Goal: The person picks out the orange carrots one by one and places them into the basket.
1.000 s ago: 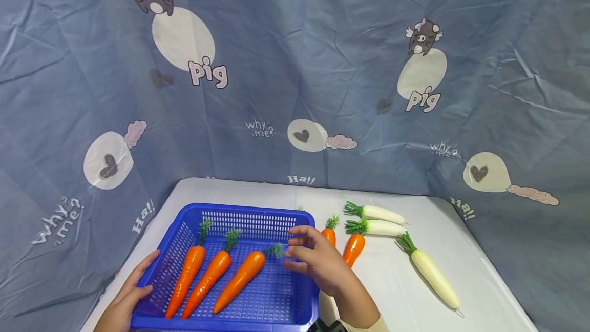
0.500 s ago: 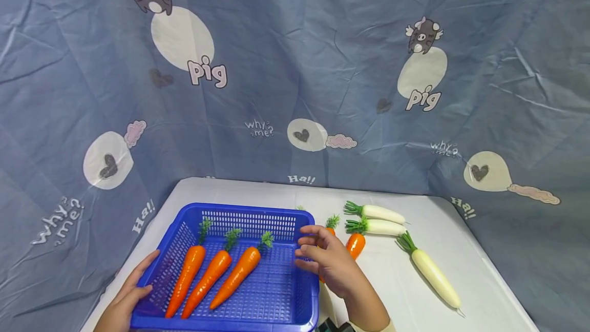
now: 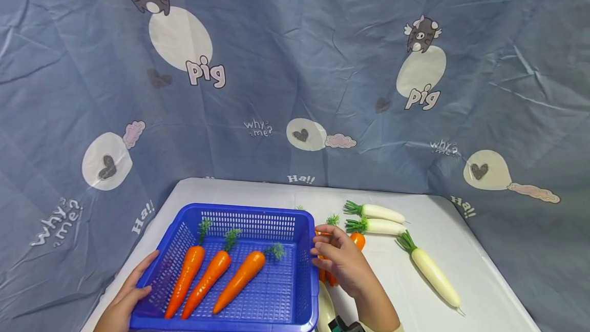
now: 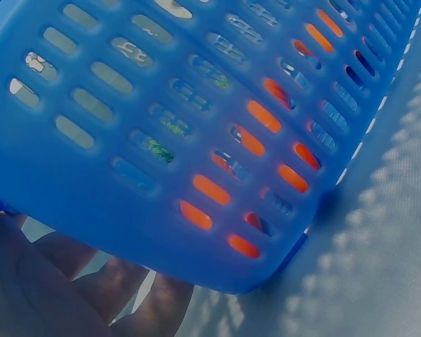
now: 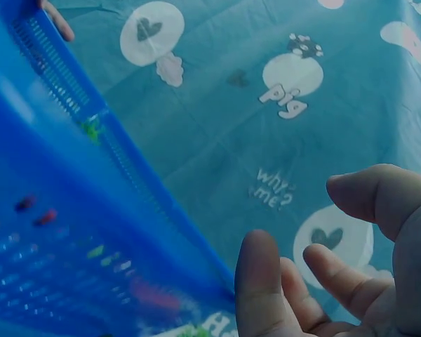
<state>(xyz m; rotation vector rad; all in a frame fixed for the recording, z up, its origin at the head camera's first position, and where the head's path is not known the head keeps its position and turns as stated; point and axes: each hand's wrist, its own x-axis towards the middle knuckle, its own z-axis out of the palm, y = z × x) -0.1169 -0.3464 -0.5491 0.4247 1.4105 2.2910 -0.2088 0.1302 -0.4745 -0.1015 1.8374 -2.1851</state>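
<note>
A blue plastic basket with slotted walls holds three orange carrots, lying side by side with green tops away from me. My left hand grips its left rim, thumb over the edge; in the left wrist view the fingers pass behind the basket's edge. At the right wall, my right hand hovers with fingers loosely bent, holding nothing; whether a fingertip touches the rim I cannot tell. Below and behind that hand are more carrots, partly hidden. In the right wrist view the thumb and fingers stand apart.
Two white radishes with green tops lie at the table's back right. A longer radish slants nearer the right edge. Another pale, smooth thing shows between basket and right wrist. A blue patterned cloth hangs behind the white table.
My right hand has moved right, from over the basket's right side to its right wall. The rightmost carrot in the basket rolled slightly left, then back. The left hand stays in place.
</note>
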